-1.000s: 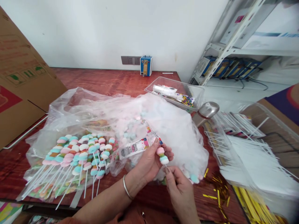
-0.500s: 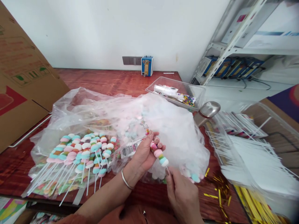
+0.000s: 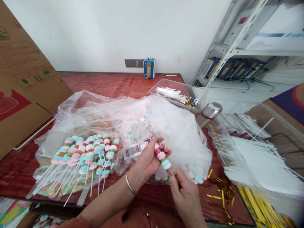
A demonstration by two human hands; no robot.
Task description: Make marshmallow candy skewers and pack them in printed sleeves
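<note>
A candy skewer (image 3: pixel 163 160), strung with pink, green, blue and white marshmallow pieces, slants in front of me. My left hand (image 3: pixel 147 160) wraps its fingers round the upper part, and a piece of printed clear film (image 3: pixel 150 128) sticks out above the thumb. At the lower end, my right hand (image 3: pixel 184 191) pinches the stick, which is mostly hidden by the fingers. Finished-looking marshmallow skewers (image 3: pixel 89 152) with white sticks lie piled to the left on a clear plastic bag (image 3: pixel 83 101). Behind my left hand lies a white printed label (image 3: pixel 136 149).
A big cloudy bag of marshmallows (image 3: pixel 180 133) covers the middle. Behind it stand a clear tray (image 3: pixel 201 95) and a steel flask (image 3: pixel 210 112). At right sit a bin of white sticks (image 3: pixel 256 161) and gold twist ties (image 3: pixel 223 193). A cardboard box (image 3: pixel 28 72) stands left.
The candy skewer has shifted slightly, and its film end has moved a little to the right. Both hands keep their hold. The whole view has shifted slightly.
</note>
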